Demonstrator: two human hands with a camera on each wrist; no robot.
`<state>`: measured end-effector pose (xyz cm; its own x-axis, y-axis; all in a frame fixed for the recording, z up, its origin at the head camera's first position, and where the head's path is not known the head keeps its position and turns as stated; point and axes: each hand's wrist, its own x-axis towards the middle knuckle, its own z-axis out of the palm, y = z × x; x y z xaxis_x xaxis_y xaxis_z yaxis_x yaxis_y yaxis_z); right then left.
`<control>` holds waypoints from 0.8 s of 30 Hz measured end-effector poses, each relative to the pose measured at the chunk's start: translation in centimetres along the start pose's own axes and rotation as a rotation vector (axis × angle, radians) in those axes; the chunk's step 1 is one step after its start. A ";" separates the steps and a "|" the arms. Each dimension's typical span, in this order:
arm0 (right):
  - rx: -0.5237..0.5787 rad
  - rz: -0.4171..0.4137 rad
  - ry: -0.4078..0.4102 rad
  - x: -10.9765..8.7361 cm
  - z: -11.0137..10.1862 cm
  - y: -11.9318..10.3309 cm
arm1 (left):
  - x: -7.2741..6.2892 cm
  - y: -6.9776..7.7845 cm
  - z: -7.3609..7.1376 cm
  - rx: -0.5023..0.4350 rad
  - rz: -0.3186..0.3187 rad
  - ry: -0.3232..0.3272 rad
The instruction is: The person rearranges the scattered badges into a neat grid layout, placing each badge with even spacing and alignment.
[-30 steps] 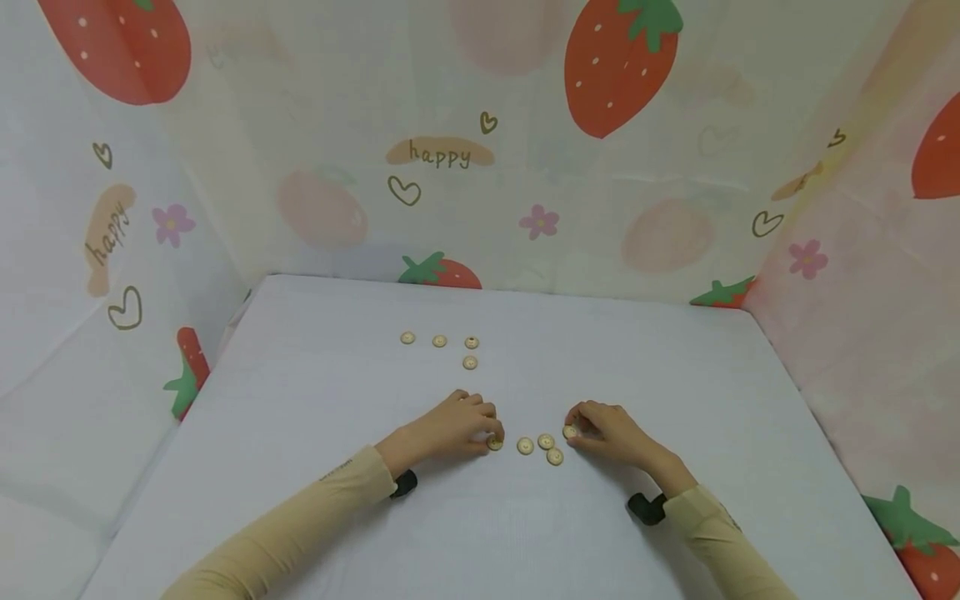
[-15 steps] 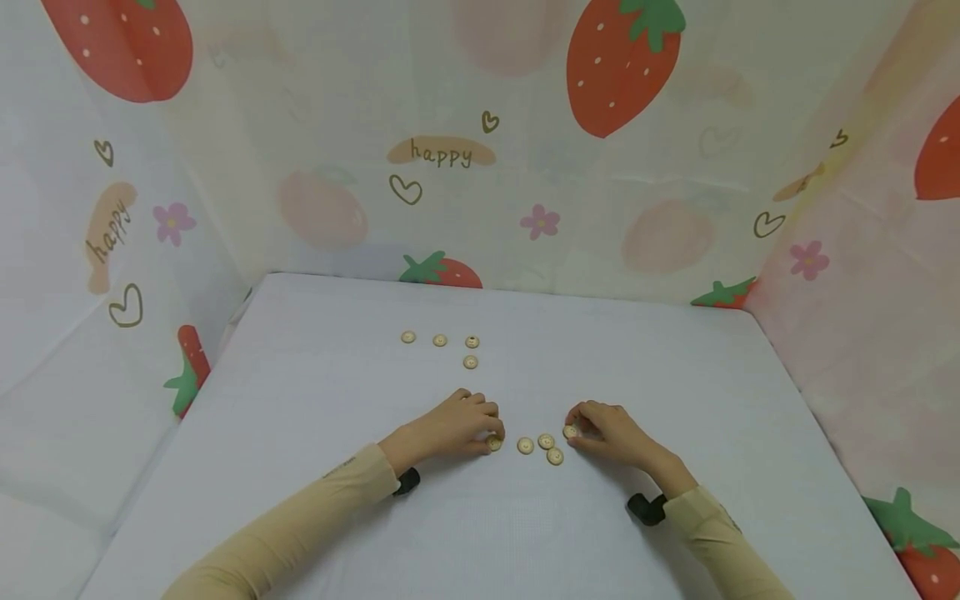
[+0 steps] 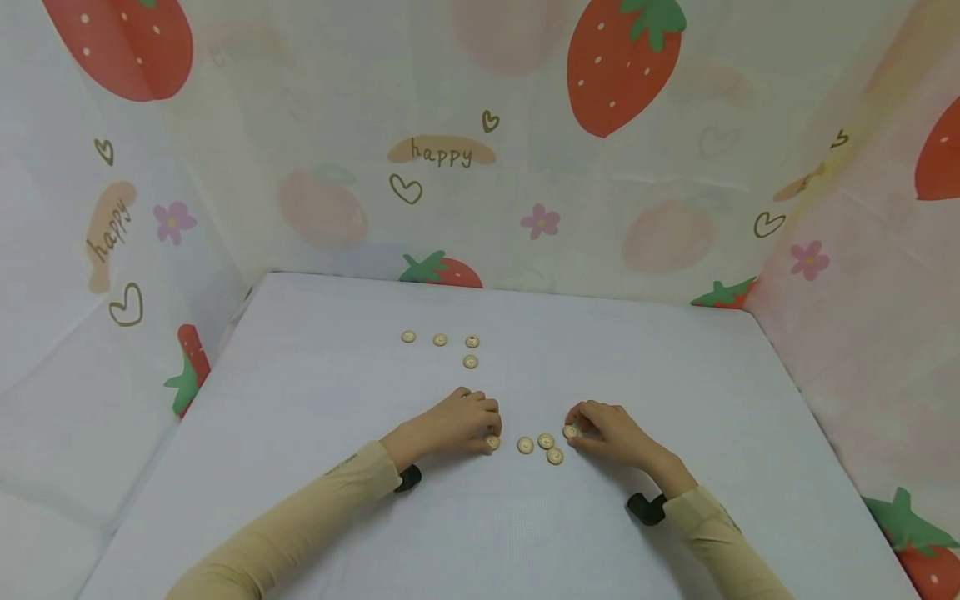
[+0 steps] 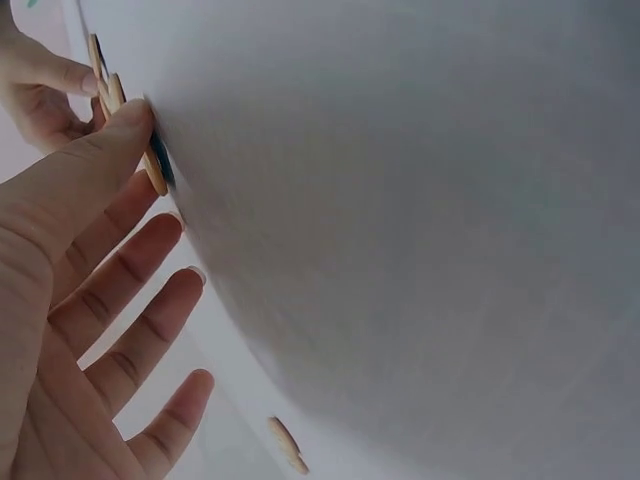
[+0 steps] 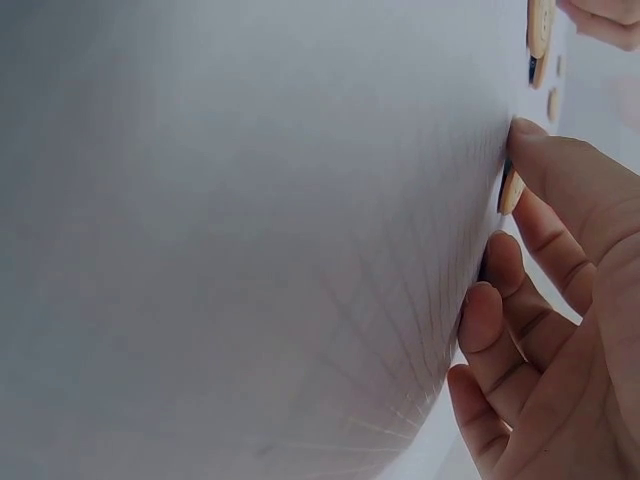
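Observation:
My left hand (image 3: 456, 422) pinches a small round wooden disc (image 3: 492, 443) between thumb and finger, low at the white tabletop. In the left wrist view the held disc (image 4: 157, 172) shows edge-on below the thumb tip, the other fingers spread. Over to the right, my right hand (image 3: 613, 435) has its thumb and finger at a second disc (image 3: 570, 431), whose edge (image 5: 511, 192) shows between them in the right wrist view. Between the hands lie three more discs: one alone (image 3: 525, 445), and a close pair, the upper (image 3: 546, 441) and the lower (image 3: 555, 456).
Farther back, a row of three discs (image 3: 440, 340) lies on the white tabletop (image 3: 637, 358), with one more disc (image 3: 470, 362) in front of its right end. Strawberry-patterned cloth (image 3: 450, 217) walls the back and both sides.
My left hand has shifted very slightly left, and its disc has moved with it, away from the loose ones. The right hand and its disc have stayed put.

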<state>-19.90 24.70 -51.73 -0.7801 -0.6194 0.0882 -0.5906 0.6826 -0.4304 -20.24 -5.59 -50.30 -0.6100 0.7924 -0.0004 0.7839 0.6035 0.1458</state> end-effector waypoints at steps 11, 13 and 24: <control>-0.002 0.011 -0.007 0.0 0.0 0.0 | -0.4 -0.2 -0.3 -0.030 -0.035 0.019; -0.002 0.019 -0.008 0.0 -0.1 0.0 | -0.4 -0.3 -0.3 -0.033 -0.044 0.026; -0.006 0.017 -0.007 0.0 0.0 0.0 | -1.0 -1.8 0.0 -0.064 -0.126 0.085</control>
<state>-19.91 24.74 -51.74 -0.7888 -0.6100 0.0748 -0.5783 0.6955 -0.4264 -21.08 -7.48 -50.54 -0.7128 0.6987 0.0603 0.6932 0.6888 0.2123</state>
